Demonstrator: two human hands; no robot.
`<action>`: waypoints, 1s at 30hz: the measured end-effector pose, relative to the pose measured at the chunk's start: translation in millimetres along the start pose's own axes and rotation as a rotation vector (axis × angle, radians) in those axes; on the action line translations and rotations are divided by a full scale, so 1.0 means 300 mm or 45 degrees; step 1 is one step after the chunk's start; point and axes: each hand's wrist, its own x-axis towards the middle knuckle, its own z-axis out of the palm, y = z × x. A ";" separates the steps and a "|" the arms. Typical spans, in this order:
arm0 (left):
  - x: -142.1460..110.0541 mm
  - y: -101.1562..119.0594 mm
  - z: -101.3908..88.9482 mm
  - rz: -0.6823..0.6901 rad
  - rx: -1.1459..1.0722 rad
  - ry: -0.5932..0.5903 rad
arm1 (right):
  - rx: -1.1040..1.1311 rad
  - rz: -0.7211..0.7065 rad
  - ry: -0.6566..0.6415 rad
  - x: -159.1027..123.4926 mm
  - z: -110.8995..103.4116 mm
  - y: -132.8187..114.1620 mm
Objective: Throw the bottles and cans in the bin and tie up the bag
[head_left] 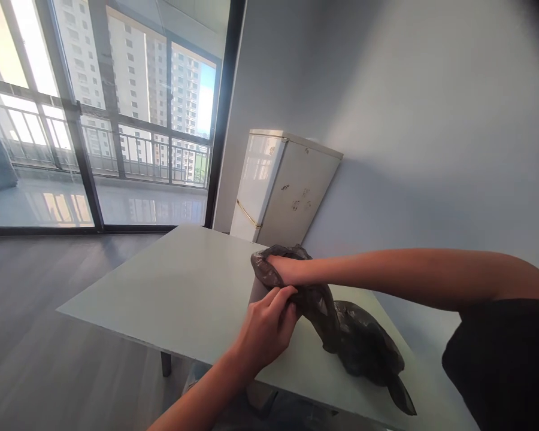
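Note:
A dark, thin plastic bag (317, 302) is bunched up on the pale table, partly over a greyish object (257, 291) whose kind I cannot make out. My left hand (269, 320) pinches the bag's near edge between thumb and fingers. Reaching in from the right, my right hand (287, 270) goes into the bag's opening; the film hides its fingers, so their grip does not show. To the right, more crumpled dark plastic (368, 347) lies on the table, with a pointed end trailing toward the near edge. Whether it joins the bag in my hands is unclear.
The light table (170, 287) has a corner pointing left and a dark leg (166, 363) below. Behind it stands a white fridge-like cabinet (291, 185) against the grey wall (413, 149). Sliding glass doors (139, 120) are at the left, above a grey wood-look floor (40, 311).

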 end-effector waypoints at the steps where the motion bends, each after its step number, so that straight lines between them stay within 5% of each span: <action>1: 0.001 -0.003 0.000 0.001 0.003 0.002 | -0.014 -0.025 -0.027 0.009 -0.008 0.000; 6: 0.011 -0.039 -0.007 -0.202 0.024 0.110 | -0.271 -0.129 -0.040 0.045 -0.032 0.018; 12: 0.064 -0.121 -0.053 -0.521 -0.174 0.263 | -0.317 -0.248 0.232 -0.004 -0.071 0.080; 17: 0.090 -0.184 -0.067 -0.697 -0.088 0.363 | -0.308 0.074 0.396 -0.029 -0.068 0.184; 24: 0.070 -0.317 -0.020 -0.742 -0.168 0.222 | 0.276 0.256 0.340 0.013 -0.060 0.412; 30: 0.006 -0.417 0.045 -0.761 -0.248 0.016 | 1.315 0.438 0.044 -0.009 0.029 0.573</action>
